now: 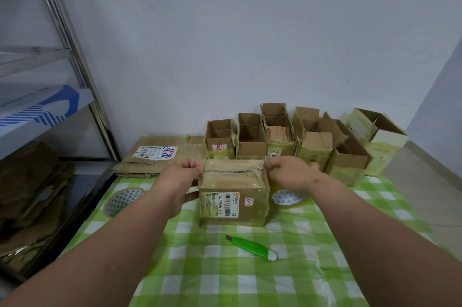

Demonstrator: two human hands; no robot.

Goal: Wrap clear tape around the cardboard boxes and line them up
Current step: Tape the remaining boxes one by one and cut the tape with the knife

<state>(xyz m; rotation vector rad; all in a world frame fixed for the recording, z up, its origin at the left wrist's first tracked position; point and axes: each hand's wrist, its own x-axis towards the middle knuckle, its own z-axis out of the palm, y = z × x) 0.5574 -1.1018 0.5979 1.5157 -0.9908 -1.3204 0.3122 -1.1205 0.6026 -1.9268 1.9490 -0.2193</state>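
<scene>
- Where the metal shelf rack (75, 62) stands at the far left, worn flattened cardboard (30, 196) is piled on its lower level.
- On the green checked cloth (225, 276), a tape roll (122, 200) lies near the left edge, and a flattened carton (160, 156) with a shipping label lies behind it against the wall.
- Left hand (183, 173) has its fingers curled at the upper left edge of the closed cardboard box (233, 194), apparently pinching the clear tape there.
- That box sits mid-cloth, wrapped in glossy tape, its label facing the camera; a green utility knife (251, 248) lies just in front of it.
- Right hand (291, 173) grips the box's upper right edge, fingers curled.
- Beneath the right wrist rests a second tape roll (287, 198), beside the box.
- Behind, a row of open boxes (295, 136) lines the wall, running to the right.
</scene>
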